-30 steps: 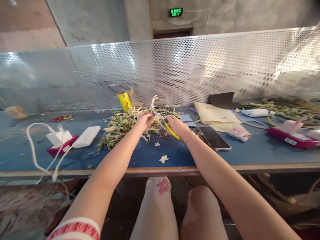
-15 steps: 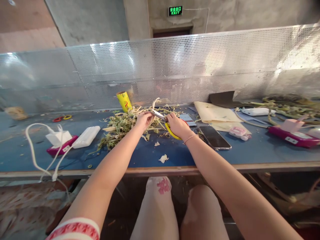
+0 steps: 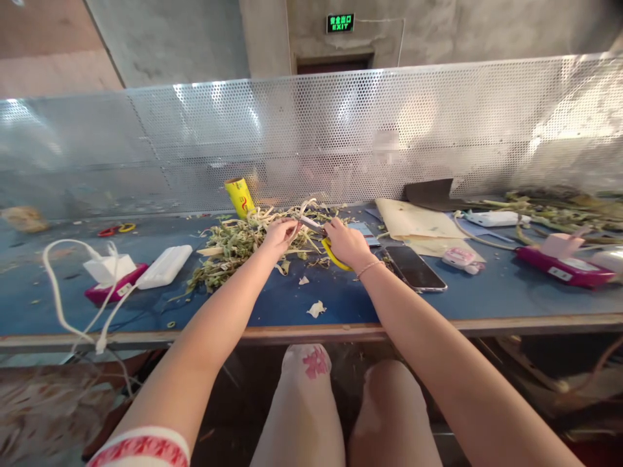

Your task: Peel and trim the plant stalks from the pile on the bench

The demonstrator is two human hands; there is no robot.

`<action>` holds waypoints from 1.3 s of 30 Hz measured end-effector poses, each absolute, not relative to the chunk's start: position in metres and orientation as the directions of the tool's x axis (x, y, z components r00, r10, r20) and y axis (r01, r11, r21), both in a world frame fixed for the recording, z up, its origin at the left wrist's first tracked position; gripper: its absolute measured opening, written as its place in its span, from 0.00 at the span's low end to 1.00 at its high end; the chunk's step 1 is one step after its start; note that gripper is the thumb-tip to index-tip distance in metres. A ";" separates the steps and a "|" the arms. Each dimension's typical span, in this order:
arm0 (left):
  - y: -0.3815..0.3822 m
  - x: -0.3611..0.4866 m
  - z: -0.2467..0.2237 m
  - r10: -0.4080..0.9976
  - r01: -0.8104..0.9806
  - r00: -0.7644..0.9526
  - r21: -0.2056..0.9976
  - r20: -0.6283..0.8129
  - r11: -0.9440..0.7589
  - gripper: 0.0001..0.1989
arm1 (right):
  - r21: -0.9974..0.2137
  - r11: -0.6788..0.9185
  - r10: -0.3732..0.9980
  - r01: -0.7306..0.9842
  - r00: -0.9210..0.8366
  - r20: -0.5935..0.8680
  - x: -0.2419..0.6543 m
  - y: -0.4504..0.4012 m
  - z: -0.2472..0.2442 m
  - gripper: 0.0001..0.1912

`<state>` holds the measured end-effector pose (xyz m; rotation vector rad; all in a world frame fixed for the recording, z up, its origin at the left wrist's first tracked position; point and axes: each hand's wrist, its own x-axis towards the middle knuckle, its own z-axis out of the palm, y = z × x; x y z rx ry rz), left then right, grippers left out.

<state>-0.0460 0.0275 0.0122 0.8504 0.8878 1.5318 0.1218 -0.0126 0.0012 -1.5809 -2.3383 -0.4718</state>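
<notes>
My right hand [image 3: 347, 242] is closed around scissors [image 3: 312, 225] with yellow handles, their blades pointing left. My left hand [image 3: 282, 235] is pinched at the blade tips, on a pale dry strip of plant [image 3: 306, 206] that curls up behind the blades. Exactly how the strip lies between fingers and blades is too small to tell. Under and beside my left hand spreads a heap of dried green plant cuttings [image 3: 233, 243]. Small pale scraps [image 3: 317, 309] lie on the blue tabletop [image 3: 277, 305] in front of me.
A yellow tube [image 3: 240, 198] stands behind the heap. To the right lie a phone [image 3: 416, 267], brown paper [image 3: 413, 219] and more stems [image 3: 564, 211]. A power strip [image 3: 115, 285] with cables, a white power bank [image 3: 165, 266] and other scissors [image 3: 117, 229] lie left. A perforated metal screen [image 3: 195, 143] rises behind.
The view has shifted slightly. The curled strip sits a little lower behind the blades, and the scissor blades look more closed; both hands stay in nearly the same place.
</notes>
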 end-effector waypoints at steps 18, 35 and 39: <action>0.028 -0.047 0.014 0.988 -0.504 -0.153 0.860 0.005 -0.083 0.10 | -0.105 0.307 0.864 0.946 -0.231 0.448 0.126 -0.008 0.000 0.15; 0.023 -0.044 0.020 0.999 -0.433 -0.026 0.900 0.044 -0.051 0.07 | -0.537 0.538 0.817 0.649 -0.246 0.522 0.122 0.008 -0.006 0.10; 0.016 -0.038 0.019 0.984 -0.360 0.115 0.929 0.139 -0.089 0.07 | -0.707 0.569 0.811 0.421 -0.144 0.567 0.115 0.013 -0.008 0.12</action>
